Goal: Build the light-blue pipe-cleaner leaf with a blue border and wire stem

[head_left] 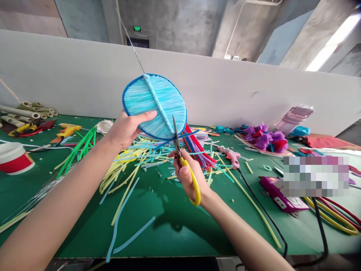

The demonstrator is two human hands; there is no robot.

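My left hand grips a light-blue oval fan made of pipe cleaners, its thumb lying on the front face. Dark blue edges the oval, a ridge runs down its middle, and a thin wire sticks up from the top. In my right hand is a pair of yellow-handled scissors, fingers wrapped about the handles. The blades meet the fan's lower edge, beside a loose dark blue pipe cleaner end. Whether the blades are parted is hard to see.
Cut pipe cleaners litter the green table. A pink glue gun with a black cord lies right, near a purple box and purple flowers. At left are a paper cup, a yellow glue gun and bamboo tubes.
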